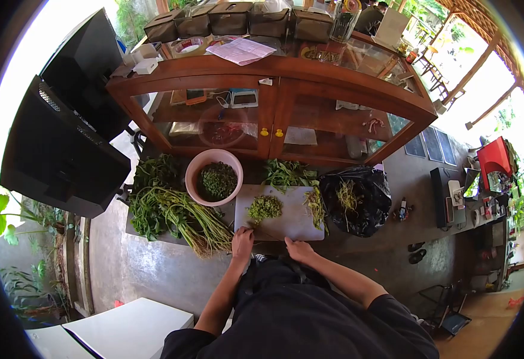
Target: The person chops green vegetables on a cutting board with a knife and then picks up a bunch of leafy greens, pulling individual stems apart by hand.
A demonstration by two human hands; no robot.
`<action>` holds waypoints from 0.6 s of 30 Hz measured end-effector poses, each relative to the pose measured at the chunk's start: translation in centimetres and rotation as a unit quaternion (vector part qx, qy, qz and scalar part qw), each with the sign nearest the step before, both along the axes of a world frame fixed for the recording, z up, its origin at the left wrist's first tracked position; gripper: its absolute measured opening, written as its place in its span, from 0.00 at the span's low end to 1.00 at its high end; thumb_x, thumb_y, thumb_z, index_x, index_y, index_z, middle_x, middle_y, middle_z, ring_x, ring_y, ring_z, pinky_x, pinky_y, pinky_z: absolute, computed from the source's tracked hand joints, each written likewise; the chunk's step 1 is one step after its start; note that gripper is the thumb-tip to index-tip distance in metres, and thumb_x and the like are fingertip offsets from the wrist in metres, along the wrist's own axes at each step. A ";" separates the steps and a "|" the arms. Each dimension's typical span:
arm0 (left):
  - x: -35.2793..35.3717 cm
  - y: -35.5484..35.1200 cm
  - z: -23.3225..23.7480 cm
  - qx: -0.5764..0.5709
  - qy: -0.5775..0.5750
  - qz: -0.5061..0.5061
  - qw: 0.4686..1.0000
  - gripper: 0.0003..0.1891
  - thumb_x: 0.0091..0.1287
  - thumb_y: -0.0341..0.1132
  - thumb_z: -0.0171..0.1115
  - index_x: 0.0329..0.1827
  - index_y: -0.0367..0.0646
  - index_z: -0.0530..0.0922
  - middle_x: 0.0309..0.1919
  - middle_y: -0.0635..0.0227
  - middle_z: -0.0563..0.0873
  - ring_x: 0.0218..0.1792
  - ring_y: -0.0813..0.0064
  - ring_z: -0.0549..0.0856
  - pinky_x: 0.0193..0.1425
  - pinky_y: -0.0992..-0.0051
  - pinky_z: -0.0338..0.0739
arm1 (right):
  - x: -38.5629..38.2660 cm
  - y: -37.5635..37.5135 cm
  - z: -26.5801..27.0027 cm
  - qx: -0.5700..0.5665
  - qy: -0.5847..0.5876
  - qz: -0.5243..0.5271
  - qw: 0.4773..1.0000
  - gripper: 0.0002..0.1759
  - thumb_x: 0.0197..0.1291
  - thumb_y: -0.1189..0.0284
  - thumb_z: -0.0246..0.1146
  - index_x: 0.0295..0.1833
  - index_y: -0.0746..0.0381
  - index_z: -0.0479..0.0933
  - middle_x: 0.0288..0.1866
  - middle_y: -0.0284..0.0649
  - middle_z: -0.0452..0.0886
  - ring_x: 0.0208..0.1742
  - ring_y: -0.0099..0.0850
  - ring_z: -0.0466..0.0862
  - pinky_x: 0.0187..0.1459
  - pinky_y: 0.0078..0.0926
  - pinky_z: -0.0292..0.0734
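Note:
On the white cutting board (301,209) lies a pile of chopped greens (265,208), with yellowish stems (316,209) along its right side. My right hand (299,250) is closed around the handle end of a knife (269,235), at the board's front edge. The thin dark blade points left toward my left hand (242,242). That hand is closed at the board's front left corner, its fingertips near the blade tip; what they hold is too small to tell. A pink bowl (191,190) of cut greens stands behind the board's left corner.
Long-stemmed greens (178,212) are heaped on the left, and more leaves (286,173) lie behind the board. A black plastic bag (372,200) with stem scraps is to the right. A wooden glass-door cabinet (274,113) rises behind; black speakers (58,155) stand at left.

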State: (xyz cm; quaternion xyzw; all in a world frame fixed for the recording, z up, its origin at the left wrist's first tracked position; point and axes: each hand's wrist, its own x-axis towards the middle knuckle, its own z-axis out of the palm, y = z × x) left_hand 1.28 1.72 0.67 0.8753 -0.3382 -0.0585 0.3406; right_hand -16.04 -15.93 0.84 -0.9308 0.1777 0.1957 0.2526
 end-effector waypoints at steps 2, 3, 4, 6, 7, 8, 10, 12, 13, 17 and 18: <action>-0.1 0.0 -0.1 0.000 -0.003 0.003 1.000 0.07 0.59 0.29 0.63 0.38 0.39 0.85 0.39 0.60 0.83 0.44 0.57 0.82 0.51 0.62 0.79 | 0.8 0.5 0.6 0.016 0.003 -0.015 1.000 0.17 0.69 0.62 0.48 0.55 0.60 0.63 0.39 0.60 0.82 0.40 0.61 0.82 0.42 0.58 0.76; -0.1 0.0 -0.1 0.001 -0.002 0.004 1.000 0.07 0.59 0.29 0.63 0.39 0.40 0.85 0.39 0.60 0.84 0.44 0.57 0.83 0.51 0.62 0.79 | 0.6 0.6 0.4 0.016 0.002 -0.015 1.000 0.17 0.69 0.62 0.48 0.55 0.60 0.63 0.39 0.60 0.82 0.40 0.61 0.82 0.42 0.58 0.76; -0.1 0.0 -0.2 0.001 -0.001 0.006 1.000 0.07 0.60 0.29 0.63 0.39 0.40 0.85 0.39 0.60 0.84 0.44 0.56 0.83 0.51 0.62 0.79 | 0.3 0.7 0.3 0.011 -0.004 -0.016 1.000 0.17 0.69 0.61 0.48 0.55 0.61 0.63 0.40 0.60 0.82 0.40 0.61 0.82 0.42 0.59 0.76; -0.1 0.0 -0.4 0.001 0.008 0.017 1.000 0.07 0.60 0.29 0.63 0.39 0.40 0.85 0.39 0.59 0.84 0.43 0.56 0.83 0.50 0.62 0.79 | -0.3 0.5 0.4 0.006 -0.011 -0.014 1.000 0.17 0.69 0.61 0.47 0.55 0.61 0.63 0.40 0.60 0.81 0.40 0.61 0.82 0.42 0.59 0.76; -0.1 0.0 -0.6 0.003 0.018 0.027 0.999 0.07 0.60 0.30 0.63 0.38 0.41 0.86 0.39 0.59 0.84 0.43 0.55 0.83 0.50 0.62 0.80 | -0.8 0.3 0.6 -0.007 -0.008 -0.008 1.000 0.17 0.70 0.60 0.47 0.55 0.61 0.63 0.41 0.61 0.81 0.39 0.61 0.83 0.41 0.59 0.76; 0.0 0.1 -0.7 0.003 0.017 0.028 0.999 0.07 0.60 0.30 0.63 0.38 0.41 0.86 0.39 0.59 0.84 0.43 0.55 0.83 0.50 0.62 0.80 | -1.3 0.0 0.8 -0.019 -0.006 -0.003 1.000 0.18 0.70 0.60 0.47 0.55 0.61 0.63 0.41 0.61 0.81 0.39 0.61 0.83 0.41 0.60 0.77; 0.0 0.0 -0.8 0.010 0.031 0.027 0.999 0.06 0.61 0.30 0.63 0.38 0.41 0.86 0.39 0.59 0.84 0.42 0.54 0.84 0.48 0.61 0.80 | -1.9 -0.7 1.0 -0.032 -0.019 0.010 0.999 0.18 0.70 0.59 0.47 0.55 0.61 0.63 0.39 0.60 0.81 0.38 0.60 0.83 0.40 0.59 0.77; 0.1 0.0 -0.9 0.006 0.022 0.026 0.999 0.06 0.61 0.30 0.63 0.38 0.41 0.86 0.38 0.59 0.84 0.42 0.54 0.84 0.47 0.61 0.80 | -2.0 -1.1 1.4 -0.045 -0.033 0.023 0.998 0.18 0.70 0.59 0.48 0.55 0.61 0.63 0.37 0.59 0.82 0.37 0.59 0.83 0.38 0.59 0.78; 0.1 -0.1 -1.0 0.002 0.014 0.024 1.000 0.06 0.61 0.30 0.62 0.38 0.41 0.85 0.37 0.59 0.84 0.42 0.54 0.84 0.47 0.61 0.80 | -2.0 -1.3 1.8 -0.050 -0.042 0.029 0.997 0.18 0.70 0.59 0.48 0.54 0.61 0.63 0.35 0.58 0.82 0.36 0.59 0.83 0.37 0.58 0.78; 0.1 0.0 -0.6 -0.009 0.022 0.021 0.999 0.06 0.60 0.29 0.62 0.37 0.41 0.85 0.37 0.59 0.83 0.42 0.54 0.83 0.47 0.61 0.80 | -1.8 -1.2 2.2 -0.076 -0.061 0.029 0.995 0.18 0.70 0.58 0.50 0.52 0.62 0.62 0.31 0.55 0.83 0.32 0.59 0.83 0.33 0.57 0.78; 0.1 0.1 -0.6 -0.014 0.014 0.013 1.000 0.06 0.59 0.29 0.63 0.37 0.41 0.85 0.37 0.59 0.83 0.42 0.54 0.83 0.47 0.61 0.80 | -1.6 -1.1 2.5 -0.076 -0.061 0.029 0.995 0.18 0.70 0.58 0.50 0.52 0.62 0.62 0.31 0.55 0.83 0.32 0.59 0.83 0.33 0.57 0.78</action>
